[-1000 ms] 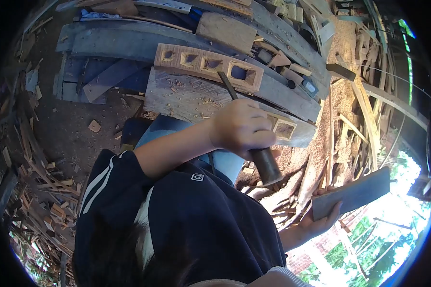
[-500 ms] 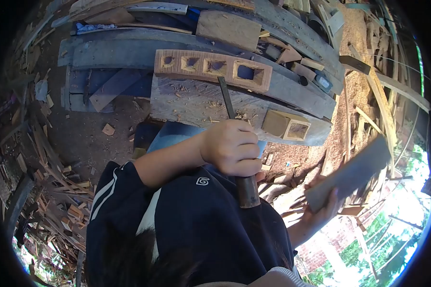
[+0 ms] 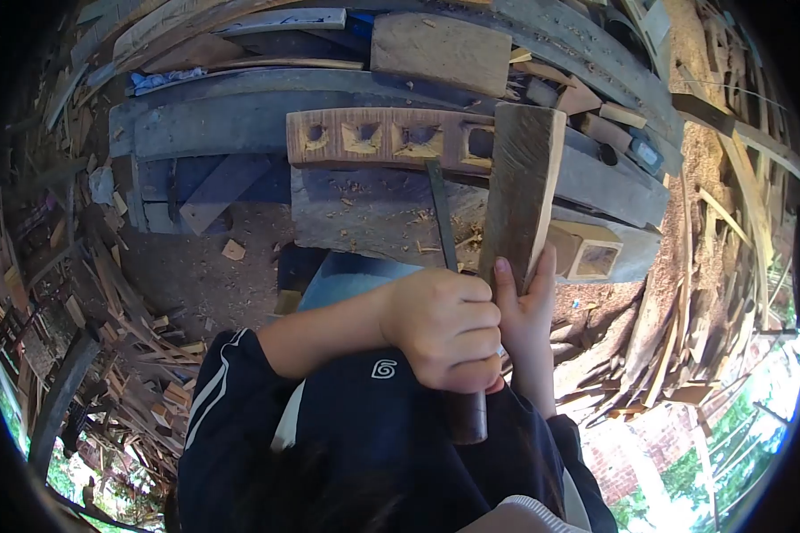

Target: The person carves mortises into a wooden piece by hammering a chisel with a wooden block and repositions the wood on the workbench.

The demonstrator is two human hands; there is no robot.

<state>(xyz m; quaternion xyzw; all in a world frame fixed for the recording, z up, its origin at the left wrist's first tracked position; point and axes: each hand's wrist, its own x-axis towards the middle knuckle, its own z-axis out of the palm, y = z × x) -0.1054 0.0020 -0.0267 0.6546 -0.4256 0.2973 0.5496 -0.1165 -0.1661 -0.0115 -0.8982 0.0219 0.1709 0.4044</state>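
My left hand (image 3: 449, 330) is closed around the handle of a chisel (image 3: 441, 216). The chisel's blade points away from me, its tip at the near edge of a wooden block with several square holes (image 3: 378, 148), close to the third hole from the left. In my right hand (image 3: 526, 306) is a thick wooden bat (image 3: 523, 191), held upright in the view and hiding the right end of the holed block. Wood chips lie on the grey plank (image 3: 347, 213) below the block. A short block with a hollowed end (image 3: 587, 249) sits just right of the bat.
A plain wooden board (image 3: 440, 51) lies on the bench behind the holed block, with several offcuts (image 3: 578, 95) to its right. Scrap wood (image 3: 89, 355) is heaped on the left floor. Sawdust and long wood strips (image 3: 676, 311) cover the right side.
My right hand has swung the wooden bat inward from the lower right, bringing it beside my left hand and in front of the holed block. The chisel stays in my left hand.
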